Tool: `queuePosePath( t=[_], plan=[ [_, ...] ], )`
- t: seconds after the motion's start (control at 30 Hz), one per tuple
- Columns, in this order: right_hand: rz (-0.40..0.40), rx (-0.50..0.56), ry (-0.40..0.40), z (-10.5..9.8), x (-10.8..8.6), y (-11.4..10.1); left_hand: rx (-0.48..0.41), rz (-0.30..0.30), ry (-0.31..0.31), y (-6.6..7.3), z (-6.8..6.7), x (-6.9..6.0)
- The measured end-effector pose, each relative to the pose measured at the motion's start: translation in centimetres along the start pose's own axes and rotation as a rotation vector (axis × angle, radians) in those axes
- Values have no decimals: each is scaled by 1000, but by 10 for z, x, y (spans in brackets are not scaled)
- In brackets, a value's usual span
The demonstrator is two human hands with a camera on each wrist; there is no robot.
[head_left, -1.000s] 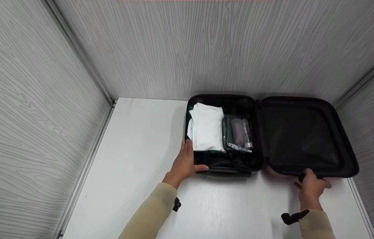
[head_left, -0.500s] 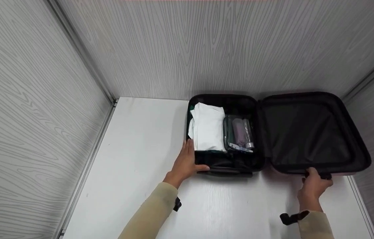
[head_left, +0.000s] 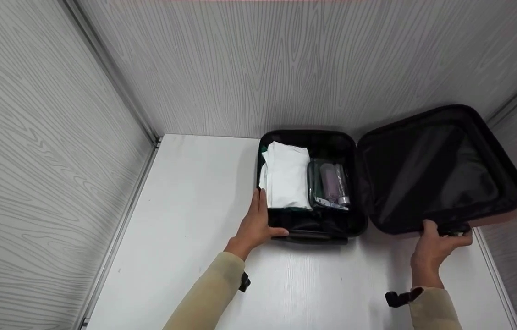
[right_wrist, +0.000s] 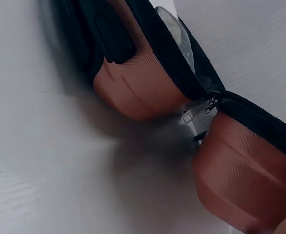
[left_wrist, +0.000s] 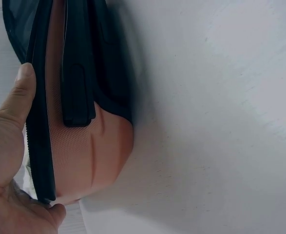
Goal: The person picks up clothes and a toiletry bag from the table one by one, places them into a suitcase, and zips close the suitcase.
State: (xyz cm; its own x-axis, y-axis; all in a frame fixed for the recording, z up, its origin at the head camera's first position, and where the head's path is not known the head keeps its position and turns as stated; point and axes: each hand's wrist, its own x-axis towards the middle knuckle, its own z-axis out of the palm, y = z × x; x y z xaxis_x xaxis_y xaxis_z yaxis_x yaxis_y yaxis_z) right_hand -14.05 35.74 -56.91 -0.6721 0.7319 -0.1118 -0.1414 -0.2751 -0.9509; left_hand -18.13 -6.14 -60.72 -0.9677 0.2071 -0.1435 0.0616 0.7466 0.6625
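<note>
A small pink hard-shell suitcase [right_wrist: 147,83] lies unfolded, with black rims and black lining. Its packed half [head_left: 318,229] sits flat on the table; the lid half [head_left: 428,178] tilts up on the right. My left hand [head_left: 254,224] rests at the packed half's near left corner, fingers straight along its side and thumb on the near rim. With my right hand [head_left: 435,250] I grip the lid's near edge by its black handle [head_left: 453,228], the thumb over the rim. In the right wrist view only a bit of that hand shows at the bottom corner.
Inside the packed half are folded white cloth [head_left: 288,176] and a clear pouch [head_left: 329,185] holding a purple item and a silver-capped tube. Grey wood-grain panels [head_left: 222,68] enclose the white table [head_left: 180,206]. Zipper pulls [right_wrist: 211,103] hang at the hinge.
My right hand has raised the lid half, its outer right side rising and tilting off the table. My left hand and the packed half have stayed in place.
</note>
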Motion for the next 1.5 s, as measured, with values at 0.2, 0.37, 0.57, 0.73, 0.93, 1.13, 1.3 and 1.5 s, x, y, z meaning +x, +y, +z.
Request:
queuePosePath(
  t=[0.2,0.37,0.57,0.73,0.93,1.13,1.3,1.5],
  plan=[
    [-122,-42,-50,4,-4,2,-7,-5,-15,-1,-1,0],
    [-229,-109,-102,8,-8,-1,-9,-6,-15,-1,-2,0],
    [-348,-216,-151,17,-20,-11,-32,0,-9,-2,-1,0],
    [-425,-91,-287,26,-28,-12,-45,16,-7,-4,1,-1],
    [-622,-124,-389,33,-31,-8,-33,18,-2,-3,1,-2],
    [-677,-191,-436,32,-32,-8,-38,14,-9,-4,0,-2],
    [-608,-263,-402,29,-37,-10,-58,24,-14,-7,-2,-2],
    [-478,-178,-475,34,-37,-10,-83,32,-8,-11,-2,-2]
  ],
)
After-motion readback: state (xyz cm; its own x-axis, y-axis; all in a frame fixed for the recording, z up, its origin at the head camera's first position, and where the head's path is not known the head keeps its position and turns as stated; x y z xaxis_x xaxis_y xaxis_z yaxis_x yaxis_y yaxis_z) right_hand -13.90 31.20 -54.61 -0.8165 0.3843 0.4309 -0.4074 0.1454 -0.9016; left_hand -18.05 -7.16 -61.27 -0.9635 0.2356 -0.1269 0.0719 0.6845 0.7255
